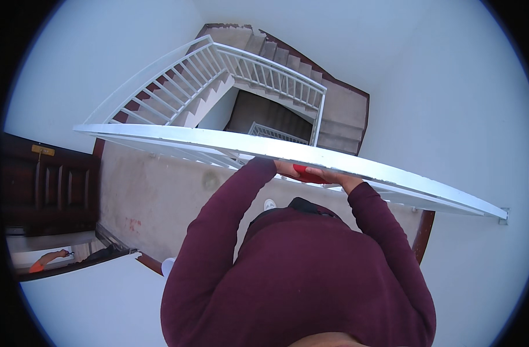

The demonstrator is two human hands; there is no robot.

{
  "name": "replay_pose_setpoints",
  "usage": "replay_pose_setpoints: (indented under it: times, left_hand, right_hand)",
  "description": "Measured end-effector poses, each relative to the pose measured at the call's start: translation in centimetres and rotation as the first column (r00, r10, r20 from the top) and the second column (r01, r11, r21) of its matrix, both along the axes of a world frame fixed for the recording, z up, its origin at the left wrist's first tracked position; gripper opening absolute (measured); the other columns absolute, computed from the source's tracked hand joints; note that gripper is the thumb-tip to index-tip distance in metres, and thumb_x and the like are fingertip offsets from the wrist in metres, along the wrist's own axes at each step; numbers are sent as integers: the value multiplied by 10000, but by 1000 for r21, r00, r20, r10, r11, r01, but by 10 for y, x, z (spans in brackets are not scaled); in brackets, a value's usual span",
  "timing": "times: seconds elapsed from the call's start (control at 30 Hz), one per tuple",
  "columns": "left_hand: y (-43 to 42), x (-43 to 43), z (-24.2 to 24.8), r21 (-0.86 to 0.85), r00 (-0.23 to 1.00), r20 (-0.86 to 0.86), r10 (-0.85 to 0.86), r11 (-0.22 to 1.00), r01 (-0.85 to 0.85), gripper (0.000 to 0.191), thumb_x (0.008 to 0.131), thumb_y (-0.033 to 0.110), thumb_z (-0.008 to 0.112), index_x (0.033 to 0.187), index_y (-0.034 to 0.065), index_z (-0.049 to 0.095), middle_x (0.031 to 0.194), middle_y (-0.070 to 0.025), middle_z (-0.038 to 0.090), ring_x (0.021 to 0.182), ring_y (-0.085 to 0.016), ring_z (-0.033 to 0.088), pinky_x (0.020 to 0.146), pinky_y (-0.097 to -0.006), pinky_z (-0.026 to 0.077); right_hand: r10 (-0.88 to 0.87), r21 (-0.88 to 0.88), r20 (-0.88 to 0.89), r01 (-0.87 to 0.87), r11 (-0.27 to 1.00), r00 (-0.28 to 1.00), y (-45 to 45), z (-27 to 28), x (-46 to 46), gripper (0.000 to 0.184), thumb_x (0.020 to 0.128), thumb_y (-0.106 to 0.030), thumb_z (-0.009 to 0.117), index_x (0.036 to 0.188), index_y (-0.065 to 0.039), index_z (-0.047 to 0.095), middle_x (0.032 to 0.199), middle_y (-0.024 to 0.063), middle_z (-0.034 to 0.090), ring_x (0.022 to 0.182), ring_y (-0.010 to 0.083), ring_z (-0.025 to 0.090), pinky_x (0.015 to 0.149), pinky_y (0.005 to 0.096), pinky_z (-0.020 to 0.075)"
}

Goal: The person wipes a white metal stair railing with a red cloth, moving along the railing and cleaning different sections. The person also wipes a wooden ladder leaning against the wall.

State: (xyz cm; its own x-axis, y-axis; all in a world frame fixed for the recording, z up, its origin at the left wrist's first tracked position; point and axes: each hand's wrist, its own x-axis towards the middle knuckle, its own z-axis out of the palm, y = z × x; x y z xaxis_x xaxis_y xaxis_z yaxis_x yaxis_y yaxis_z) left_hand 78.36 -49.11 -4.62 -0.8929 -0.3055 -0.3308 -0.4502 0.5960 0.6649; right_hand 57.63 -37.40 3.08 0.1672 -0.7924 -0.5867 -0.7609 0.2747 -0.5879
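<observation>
Just under the near side of a white metal handrail (pixel 229 141), both hands are at a red cloth-like item (pixel 308 174). My left hand (pixel 287 168), at the left of the red item, is partly hidden by the handrail and my sleeve. Which arm is which follows the view: the arm on the left ends there, its fingers against the red item. From the right comes my right hand (pixel 333 175), its thumb lying on the red item. The rail hides the fingertips of both hands. White balusters stand behind and below them.
Beyond the handrail, concrete stairs (pixel 281 56) with a white railing (pixel 268 73) go down around an open stairwell (pixel 264 112). At left is a dark panelled door (pixel 51 186). Another person's arm (pixel 51 256) with an orange sleeve shows in the doorway below it.
</observation>
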Motion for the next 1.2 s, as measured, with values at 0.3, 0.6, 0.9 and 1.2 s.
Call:
replay_pose_setpoints:
  times: [0.3,0.6,0.9,1.2]
  left_hand:
    - [29,10,16,-451,969,-107,222,858,-247,585,738,501,817,1164,112,720,1056,-140,744,959,-336,717,890,-425,542]
    - [82,6,22,-682,858,-317,404,531,-503,384,727,213,826,1075,127,686,1030,-85,679,1046,-291,621,992,-490,413]
    - [102,19,1,-697,858,-426,288,500,-514,549,808,111,738,1303,135,503,1262,-103,502,1286,-310,466,1190,-546,278]
    - [67,6,39,-528,917,25,398,784,-326,515,739,361,837,1176,133,685,1097,-71,716,1093,-269,663,959,-473,475]
  right_hand:
    - [-73,-495,-260,-68,866,963,23,-45,20,534,1040,-529,482,1293,-92,656,1020,142,731,975,311,701,858,402,534]
    - [-274,-776,-443,-213,594,853,60,-46,38,431,909,-138,604,1332,-217,624,1003,43,684,948,249,676,832,400,476]
    - [-228,-853,-328,-184,488,917,77,-43,31,559,901,-71,565,1424,-264,593,1185,35,612,1111,230,575,947,403,416]
    - [-166,-591,-325,-62,805,931,58,-26,35,410,962,-244,619,1368,-188,617,1237,97,662,1170,293,619,957,458,470]
